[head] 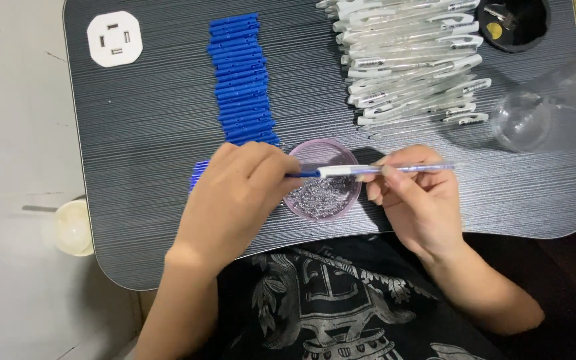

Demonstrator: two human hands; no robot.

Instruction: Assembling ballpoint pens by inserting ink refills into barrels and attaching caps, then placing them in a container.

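- Right now the left hand has its grip closed on the blue end piece of a clear plastic pen, pinching it between thumb and fingertips above the dish.
- The right hand has its grip closed around the clear barrel of the same pen, with the fingers wrapped over the middle and the thumb beneath.
- The pen lies level between the two hands, its white collar just over the rim of a small round purple-tinted dish.
- That dish sits on the dark ribbed counter, right in front of the person, and holds a heap of tiny shiny metal bits; whether they are springs or balls is too small to tell.
- A long column of short blue plastic pen parts runs up the middle-left of the counter, its lower end just beside the left hand; a few more blue parts show past the left hand's knuckles.
- A pile of clear pens with white clips lies at the upper right, well apart from the hands.
- A round black cup recess sits in the far right corner, with a small yellow item inside.
- A clear plastic container lies right of the pen pile.
- A white octagonal socket plate sits at the upper-left corner.
- A round white lid-like object rests on the pale floor left of the counter.
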